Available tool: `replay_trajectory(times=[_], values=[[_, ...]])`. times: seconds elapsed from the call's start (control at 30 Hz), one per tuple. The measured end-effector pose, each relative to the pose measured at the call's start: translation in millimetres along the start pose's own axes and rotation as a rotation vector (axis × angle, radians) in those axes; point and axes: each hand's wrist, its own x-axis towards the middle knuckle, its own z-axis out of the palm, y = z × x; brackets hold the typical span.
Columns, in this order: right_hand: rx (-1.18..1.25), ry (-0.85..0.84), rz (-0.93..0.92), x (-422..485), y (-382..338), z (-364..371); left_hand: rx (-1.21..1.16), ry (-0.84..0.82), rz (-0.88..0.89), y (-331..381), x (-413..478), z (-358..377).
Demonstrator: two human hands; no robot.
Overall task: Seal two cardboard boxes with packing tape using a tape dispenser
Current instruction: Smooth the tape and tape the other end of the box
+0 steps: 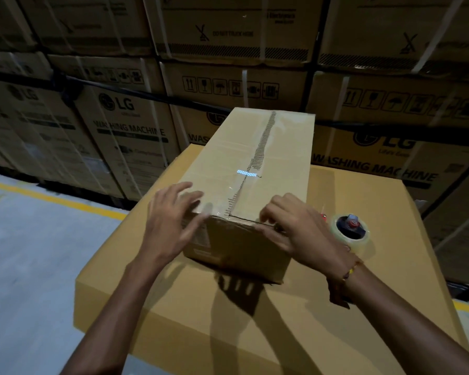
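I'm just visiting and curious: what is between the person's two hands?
The near end of the small box, with its taped seam in the middle, lies between the left hand and right hand, as the head view shows.

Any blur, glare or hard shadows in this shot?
Head view: left hand motion-blurred; glare glints off the clear tape on the small box; a hard hand shadow falls on the large box; stacked cartons behind bow from wide-angle distortion.

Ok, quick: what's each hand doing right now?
Left hand: open, fingers spread on top of the small box.
Right hand: fingers curled at its near edge; whether it holds anything cannot be told.
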Motion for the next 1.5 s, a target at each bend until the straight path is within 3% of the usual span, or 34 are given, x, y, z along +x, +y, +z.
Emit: replay_trajectory(times=[0.07,0.13,0.23,0.33,0.43,0.7,0.8,0.93,1.0,1.13,1.33,1.5], values=[[-0.007,-0.047,-0.044,16,-10,15,-0.036,0.093,-0.134,-12,-6,-5],[-0.010,-0.063,-0.065,31,-18,28,-0.153,0.085,-0.329,-17,-10,-7],[-0.011,-0.080,-0.067,48,-28,39,-0.546,0.038,-0.687,-23,-18,-7],[-0.027,-0.099,-0.065,60,-34,47,-0.900,0.054,-0.849,-26,-25,-2],[-0.064,-0.107,-0.063,71,-41,53,-1.040,0.138,-0.869,-30,-26,1],[-0.221,-0.210,-0.011,87,-55,70,-0.963,0.166,-0.812,-48,-23,10],[-0.261,-0.263,0.043,91,-60,72,-1.002,0.205,-0.873,-54,-27,12],[-0.221,-0.345,0.090,100,-60,70,-0.698,0.484,-0.973,-32,-36,16],[-0.196,-0.371,0.092,103,-57,69,-0.606,0.553,-0.855,-5,-40,18],[-0.142,-0.392,0.104,106,-50,67,-0.612,0.501,-0.634,27,-34,29],[-0.081,-0.385,0.087,103,-47,65,-0.643,0.643,-0.834,18,-9,33],[-0.118,-0.335,0.138,104,-50,70,-0.629,0.654,-0.919,18,-5,37]])
